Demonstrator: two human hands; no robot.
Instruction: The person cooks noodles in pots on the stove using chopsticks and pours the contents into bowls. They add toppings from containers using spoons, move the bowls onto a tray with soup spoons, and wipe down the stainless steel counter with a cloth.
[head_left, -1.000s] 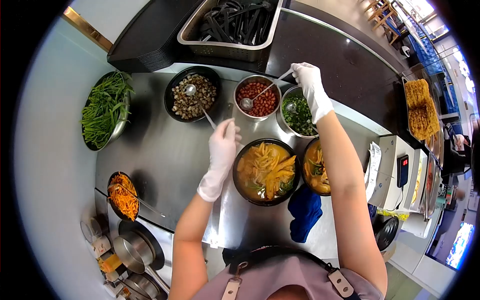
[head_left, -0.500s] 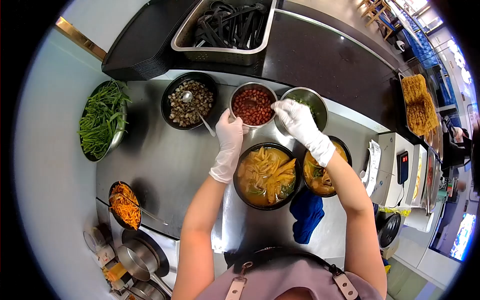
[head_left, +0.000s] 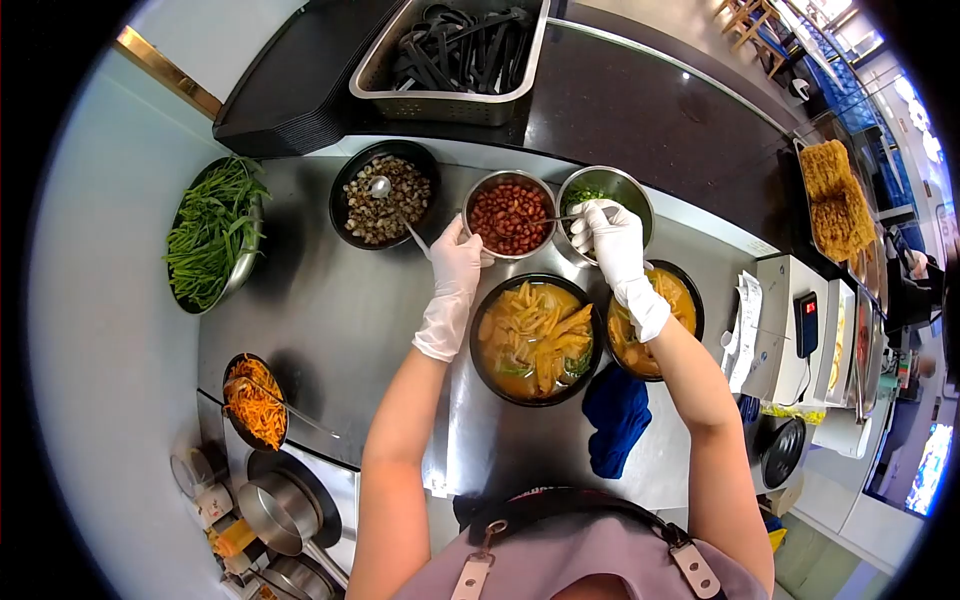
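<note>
Pinching one spoon (head_left: 557,219) — right hand (head_left: 617,250), curled against one peanut bowl (head_left: 519,255) — left hand (head_left: 457,270), two soup bowls (head_left: 538,401) near

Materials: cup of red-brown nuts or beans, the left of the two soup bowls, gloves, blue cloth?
Cup: likely stainless steel, smooth; silvery, reflective wall.
Left soup bowl: black, slight sheen; melamine or glazed ceramic, can't tell.
Gloves: thin white latex, vinyl or similar; wrinkled cuffs.
Blue cloth: fabric, matte; soft folds, fibre unclear.
</note>
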